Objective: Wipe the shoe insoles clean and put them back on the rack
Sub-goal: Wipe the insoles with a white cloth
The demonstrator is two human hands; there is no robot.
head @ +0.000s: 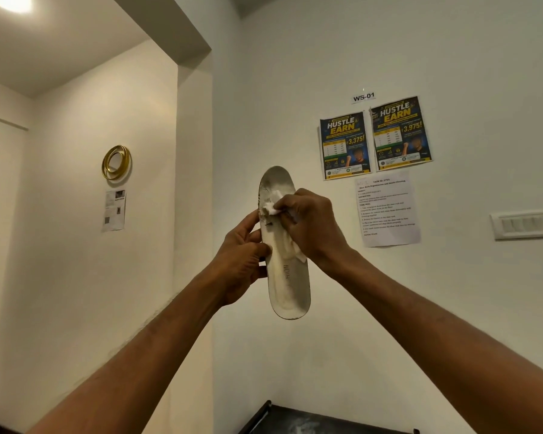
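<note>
Left grip [240,261] clasps the upright insole [290,286] while right grip [311,223] pinches a white tissue [275,204] against it.

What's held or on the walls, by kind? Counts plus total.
Insole: 1
Tissue: 1
Blue posters: 2
Printed sheets: 2
WS-01 label: 1
Gold ring: 1
Switch panel: 1
Total: 9

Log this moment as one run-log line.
stage: wiping | left hand: holds insole upright by its edge | right hand: grips white wipe against insole's upper half | dark shelf: below, untouched
</note>
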